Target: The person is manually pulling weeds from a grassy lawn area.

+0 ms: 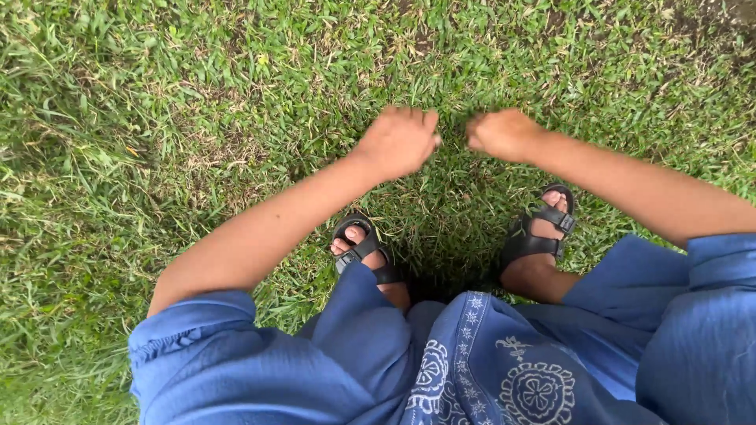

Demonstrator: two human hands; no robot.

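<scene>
The lawn [157, 118] fills the view: short, dense green grass with dry yellowish blades mixed in and a bare dirt patch at the upper right corner. The person, in a blue garment [378, 362] with white embroidered patterns, bends over it, both arms reaching down in front of the feet. Black strap sandals [364, 250] stand on the turf, well apart, with a shaded tuft of grass between them.

The step in hand looks like pulling at the grass by hand. The left hand [398, 142] and the right hand [504, 134] hover near each other just above the blades, both curled into loose fists, knuckles up. Whether either fist pinches any grass cannot be told; the fingertips are hidden beneath the hands. The next move would call for a firm pinch low on the blades.
</scene>
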